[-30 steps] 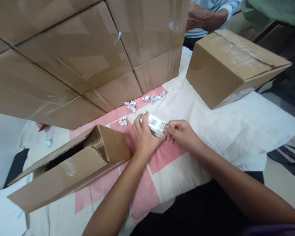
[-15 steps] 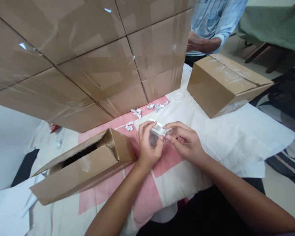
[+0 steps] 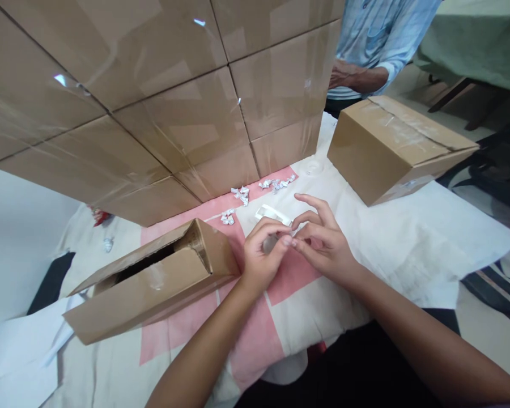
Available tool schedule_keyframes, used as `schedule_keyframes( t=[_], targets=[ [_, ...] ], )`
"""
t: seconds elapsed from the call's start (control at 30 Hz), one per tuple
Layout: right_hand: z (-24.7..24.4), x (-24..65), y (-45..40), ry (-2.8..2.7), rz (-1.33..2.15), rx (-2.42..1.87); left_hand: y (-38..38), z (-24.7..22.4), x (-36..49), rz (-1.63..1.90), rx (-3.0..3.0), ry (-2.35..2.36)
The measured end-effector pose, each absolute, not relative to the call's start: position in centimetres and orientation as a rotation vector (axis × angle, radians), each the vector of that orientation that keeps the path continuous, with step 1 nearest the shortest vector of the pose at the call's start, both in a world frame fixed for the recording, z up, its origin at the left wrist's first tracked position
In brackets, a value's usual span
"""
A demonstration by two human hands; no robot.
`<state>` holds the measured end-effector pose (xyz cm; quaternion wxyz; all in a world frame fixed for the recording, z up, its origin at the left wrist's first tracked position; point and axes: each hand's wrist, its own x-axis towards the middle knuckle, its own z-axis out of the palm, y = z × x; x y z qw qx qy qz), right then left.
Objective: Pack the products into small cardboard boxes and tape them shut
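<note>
A small white plastic frame-like case (image 3: 273,213) shows just beyond my fingers, over the pink and cream cloth. Whether it rests on the cloth or against my fingers I cannot tell. My left hand (image 3: 264,248) is curled, thumb and fingertips pinched together close to the case. Meeting it fingertip to fingertip, my right hand (image 3: 323,241) pinches with thumb and index while its other fingers are raised. Whatever lies between the two pinches is too small and hidden to name. Past the case lie several small white twisted paper pieces (image 3: 240,195).
Tall wrapped cardboard boxes (image 3: 182,119) stand at the far side. An open-flapped carton (image 3: 148,294) lies left of my hands, a taped carton (image 3: 378,153) sits at right. White sheets (image 3: 21,351) lie at lower left. A person in a light blue shirt (image 3: 378,39) stands behind.
The white case was gripped between both hands; now it sits beyond my fingertips, which have drawn closer together. Some right-hand fingers have lifted. The view has shifted slightly.
</note>
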<state>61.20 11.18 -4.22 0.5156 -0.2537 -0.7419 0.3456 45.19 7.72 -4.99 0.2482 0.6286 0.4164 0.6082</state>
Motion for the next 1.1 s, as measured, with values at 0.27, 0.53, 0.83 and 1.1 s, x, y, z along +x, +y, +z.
schedule_keyframes(
  t=[0.27, 0.53, 0.83, 1.1],
  targets=[
    [-3.8, 60.0, 10.6, -1.589, 1.240, -0.864, 6.1, -0.6, 45.1, 2.025, 2.043, 1.021],
    [-2.0, 55.4, 8.7, -2.117, 0.711, -0.638, 1.1, 10.1, 36.0, 1.513, 2.034, 1.457],
    [-1.1, 49.4, 8.6, -2.454, 0.438, -0.544, 1.8, 9.4, 28.5, 1.081, 1.634, 1.662],
    [-1.9, 49.5, 8.7, -2.387, 0.575, -0.478, 3.1, 8.1, 27.8, 0.939, 1.531, 1.634]
  ],
)
